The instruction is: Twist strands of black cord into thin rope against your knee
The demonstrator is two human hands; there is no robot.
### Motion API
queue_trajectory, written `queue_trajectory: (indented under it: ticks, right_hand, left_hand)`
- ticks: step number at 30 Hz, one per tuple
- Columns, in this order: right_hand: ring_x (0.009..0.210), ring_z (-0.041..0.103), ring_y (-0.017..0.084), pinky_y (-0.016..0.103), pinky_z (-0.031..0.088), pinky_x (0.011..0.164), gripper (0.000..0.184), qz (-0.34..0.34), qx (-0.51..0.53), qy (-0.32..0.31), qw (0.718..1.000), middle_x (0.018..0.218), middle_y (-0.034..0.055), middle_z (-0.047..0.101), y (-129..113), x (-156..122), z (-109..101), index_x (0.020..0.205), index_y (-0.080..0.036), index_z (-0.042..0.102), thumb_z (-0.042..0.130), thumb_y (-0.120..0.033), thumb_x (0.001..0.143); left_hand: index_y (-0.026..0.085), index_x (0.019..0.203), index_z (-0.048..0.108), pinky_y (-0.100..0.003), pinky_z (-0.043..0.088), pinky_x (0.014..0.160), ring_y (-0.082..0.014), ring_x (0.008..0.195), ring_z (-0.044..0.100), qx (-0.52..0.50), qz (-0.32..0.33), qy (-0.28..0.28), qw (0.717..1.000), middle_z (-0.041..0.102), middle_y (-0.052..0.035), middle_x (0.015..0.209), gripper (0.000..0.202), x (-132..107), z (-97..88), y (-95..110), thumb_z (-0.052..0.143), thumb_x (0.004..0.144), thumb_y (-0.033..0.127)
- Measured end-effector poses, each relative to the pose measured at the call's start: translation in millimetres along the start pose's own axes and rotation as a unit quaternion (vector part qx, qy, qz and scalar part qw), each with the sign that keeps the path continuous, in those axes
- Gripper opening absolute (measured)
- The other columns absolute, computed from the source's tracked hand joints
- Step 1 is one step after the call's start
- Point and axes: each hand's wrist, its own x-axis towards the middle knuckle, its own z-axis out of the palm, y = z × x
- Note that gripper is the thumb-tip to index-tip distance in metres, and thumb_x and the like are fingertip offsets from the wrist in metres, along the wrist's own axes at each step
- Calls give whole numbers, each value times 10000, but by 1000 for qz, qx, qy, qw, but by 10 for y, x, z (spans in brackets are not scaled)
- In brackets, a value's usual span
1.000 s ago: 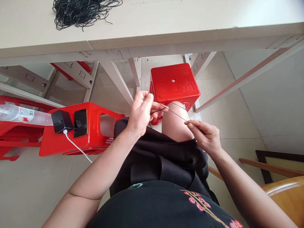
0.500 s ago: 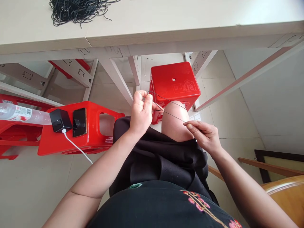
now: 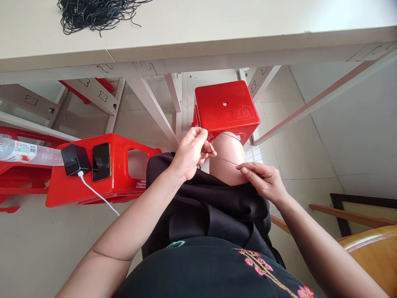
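A thin black cord is stretched between my two hands, just above a bare knee. My left hand pinches it between thumb and forefinger, and the cord also runs past the other fingers, forming a small angle there. My right hand grips the cord between thumb and forefinger, lower and to the right. A loose length of the same cord arcs from the left fingertips over the knee. What lies inside the left palm is hidden.
A heap of black cords lies on the pale table ahead. Beneath it stands a red stool. At left, another red stool carries a phone, a black charger box and a plastic bottle. A wooden chair is at right.
My left hand has turned and come down slightly to the right, its fingers now spreading the cord lower. My right hand has shifted a little left and down, still pinching.
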Motion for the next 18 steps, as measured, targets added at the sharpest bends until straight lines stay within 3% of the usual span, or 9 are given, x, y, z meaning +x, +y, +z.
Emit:
queue_trajectory:
  ticks: [6,10,14,18]
  right_hand:
    - [662,650,143,237,522,577,213,88,11,-28,996,767,33,718,148,-67,-198,866,-195,710,581,-362,831]
    - [727,660,157,256,532,641,239,111,13,-41,993,809,44,724,207,-75,-204,873,-191,714,582,-384,825]
    - [756,662,167,269,530,670,258,120,23,-33,992,819,44,726,206,-70,-158,879,-192,715,582,-405,818]
    - [740,654,171,275,526,647,307,168,47,-54,983,829,59,721,227,-119,-242,872,-179,703,561,-447,824]
  left_hand:
    - [198,777,422,-119,126,353,-21,354,358,-10,-100,-77,992,600,3,552,265,42,-38,-164,582,798,408]
    - [188,795,457,-137,122,358,-34,378,396,-4,-119,-103,988,609,-29,573,379,35,-92,-174,653,709,501]
    - [186,804,457,-142,164,379,-37,445,454,49,-111,-155,980,639,-21,655,400,-15,-132,-127,777,602,315]
    - [190,817,424,-151,275,440,-54,517,527,85,-63,-133,985,628,20,643,390,-49,-101,-99,752,605,191]
